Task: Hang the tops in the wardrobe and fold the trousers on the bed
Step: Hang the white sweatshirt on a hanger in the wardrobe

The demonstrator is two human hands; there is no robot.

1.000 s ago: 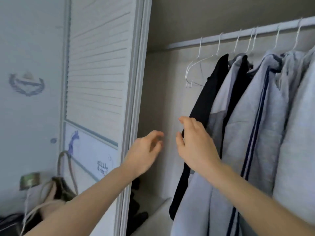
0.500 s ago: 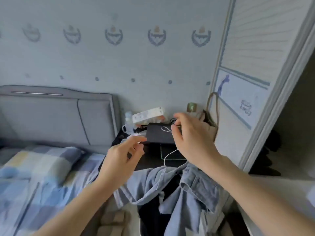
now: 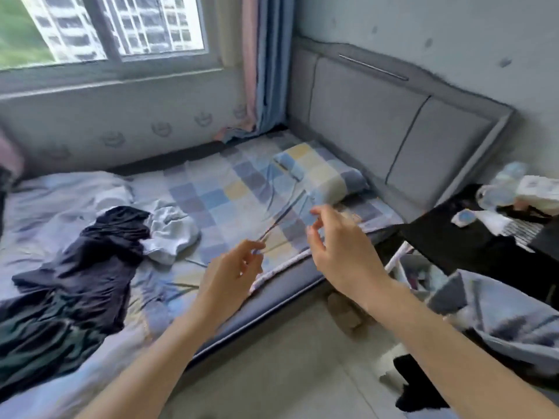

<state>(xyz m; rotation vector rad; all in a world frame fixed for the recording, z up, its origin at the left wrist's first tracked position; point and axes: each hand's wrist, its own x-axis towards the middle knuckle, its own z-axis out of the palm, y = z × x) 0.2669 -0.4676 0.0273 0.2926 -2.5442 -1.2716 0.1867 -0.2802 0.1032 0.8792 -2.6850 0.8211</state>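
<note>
Two garments lie crumpled on our bed [image 3: 272, 285]: one dark garment [image 3: 81, 255], one pale garment [image 3: 172, 231]. Our left hand [image 3: 230, 276] and right hand [image 3: 338, 246] hover loose, holding nothing.

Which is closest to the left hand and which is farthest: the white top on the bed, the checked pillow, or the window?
From the left hand:
1. White top, crumpled on the bed just to its left.
2. Checked pillow, beyond it to the right, by the headboard.
3. Window, high on the far wall.
</note>
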